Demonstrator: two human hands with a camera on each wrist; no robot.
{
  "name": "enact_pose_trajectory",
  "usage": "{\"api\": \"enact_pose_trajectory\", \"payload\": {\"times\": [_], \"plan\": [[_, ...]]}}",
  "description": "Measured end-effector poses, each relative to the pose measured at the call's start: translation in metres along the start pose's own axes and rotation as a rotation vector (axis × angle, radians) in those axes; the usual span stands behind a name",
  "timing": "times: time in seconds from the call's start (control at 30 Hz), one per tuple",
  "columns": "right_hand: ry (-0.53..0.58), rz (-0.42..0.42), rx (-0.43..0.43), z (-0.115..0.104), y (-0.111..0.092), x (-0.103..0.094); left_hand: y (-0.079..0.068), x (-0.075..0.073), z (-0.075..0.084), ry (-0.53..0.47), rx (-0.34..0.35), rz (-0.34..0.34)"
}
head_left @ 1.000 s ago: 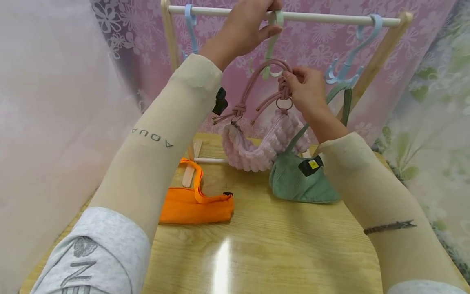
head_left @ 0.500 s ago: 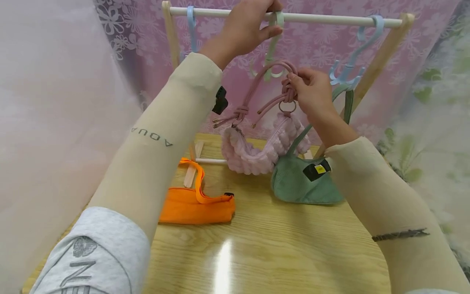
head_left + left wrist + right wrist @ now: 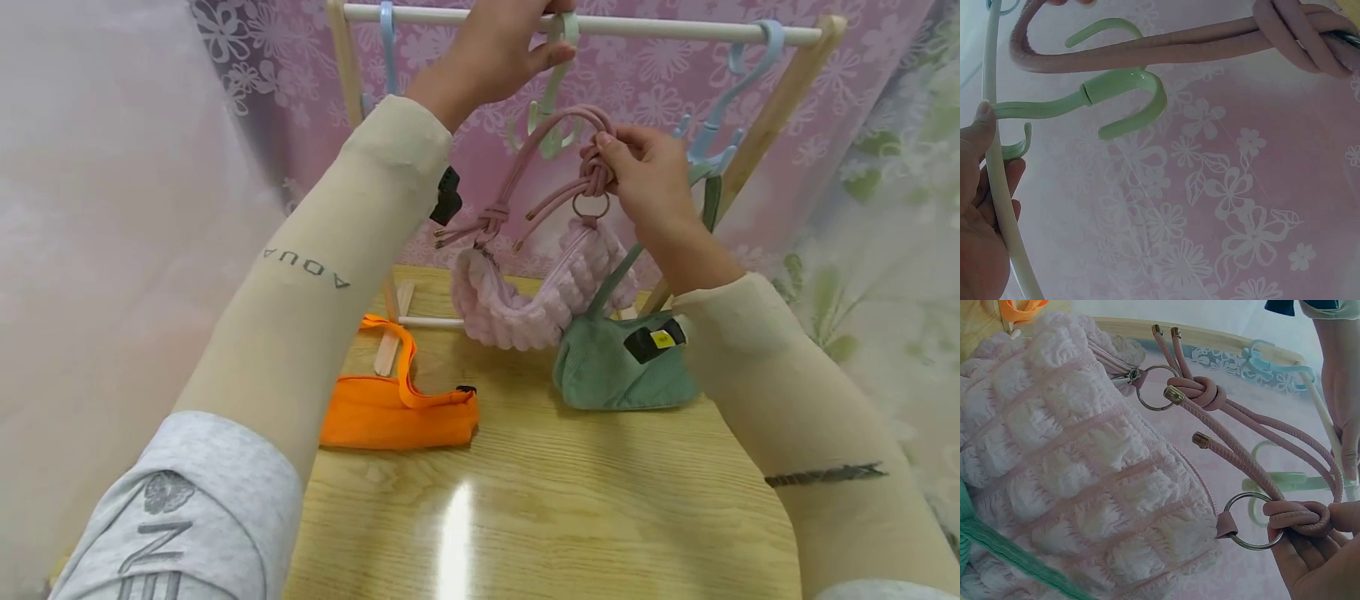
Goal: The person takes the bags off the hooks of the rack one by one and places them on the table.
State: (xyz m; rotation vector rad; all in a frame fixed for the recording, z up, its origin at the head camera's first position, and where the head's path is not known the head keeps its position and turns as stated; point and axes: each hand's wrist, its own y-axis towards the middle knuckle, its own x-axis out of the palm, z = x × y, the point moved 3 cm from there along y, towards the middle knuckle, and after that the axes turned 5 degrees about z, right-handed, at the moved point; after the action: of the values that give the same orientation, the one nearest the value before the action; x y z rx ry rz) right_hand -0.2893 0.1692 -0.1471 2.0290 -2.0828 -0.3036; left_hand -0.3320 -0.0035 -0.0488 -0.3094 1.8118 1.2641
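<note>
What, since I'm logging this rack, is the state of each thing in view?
Pink bag, held up by its knotted strap; whether hooked, unclear.
Green hook, on the rail.
Left hand, holding the green hook.
Right hand, pinching the strap's knot.
Left blue hook, on the rail.
Right blue hook, same.
Green bag, apparently hung from the right blue hook.
Orange bag, resting on the table, partly hidden.

Pink floral backdrop (image 3: 652, 83), wooden tabletop (image 3: 585, 500) — white glare streak (image 3: 454, 542), leafy panel (image 3: 862, 250), perhaps fabric

Left grip (image 3: 979, 231) holds a green hanger (image 3: 1110, 87) at the rail (image 3: 1001, 187), near a pink strap (image 3: 1147, 53).
</note>
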Motion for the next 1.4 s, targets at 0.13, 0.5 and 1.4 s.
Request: {"api": "enact_pose_trajectory", "payload": {"times": [0.13,0.5,1.4], "plan": [[0.02,-0.004,0.002,-0.003,-0.003,-0.002,0.001,0.001,0.002,0.004,0.011,-0.006],[0.051,-0.043,0.032,-0.001,-0.017,-0.004,0.005,0.001,-0.002,0.061,0.008,0.031],[0.153,-0.017,0.089,0.014,-0.036,-0.023,-0.059,0.0,0.009,-0.196,0.232,0.245]]}}
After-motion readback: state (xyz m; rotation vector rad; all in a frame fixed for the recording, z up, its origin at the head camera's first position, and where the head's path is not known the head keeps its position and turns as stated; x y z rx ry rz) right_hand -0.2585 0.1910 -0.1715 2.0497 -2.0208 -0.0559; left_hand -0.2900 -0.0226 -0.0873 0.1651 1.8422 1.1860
